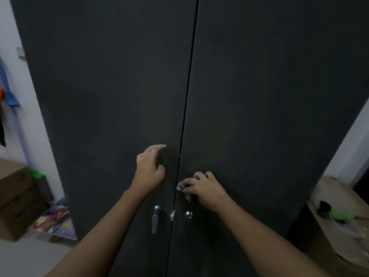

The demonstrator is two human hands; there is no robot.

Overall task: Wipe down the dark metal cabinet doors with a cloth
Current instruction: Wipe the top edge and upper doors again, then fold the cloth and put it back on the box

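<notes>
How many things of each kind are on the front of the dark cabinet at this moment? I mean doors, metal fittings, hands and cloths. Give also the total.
Doors: 2, the left door and the right door
Metal fittings: 2, the lever handle and the round lock
Hands: 2, the left hand and the right hand
Cloths: 1, the grey cloth under the right hand
Total: 7

Against the pale wall (12, 27) on the left hung a blue garment (8, 90), with something dark and an orange scrap at the frame's edge beside it. Lower down stood a stack of brown cardboard boxes (16, 198), a green-topped object (38, 175) just behind them. Colourful printed sheets (57, 218) lay on the floor (26, 258) near the boxes. On the right, a tan cardboard box (331, 188) carried a black item (324, 206), a blurred bright-green thing (340, 214) and some clear plastic (355, 230).
</notes>
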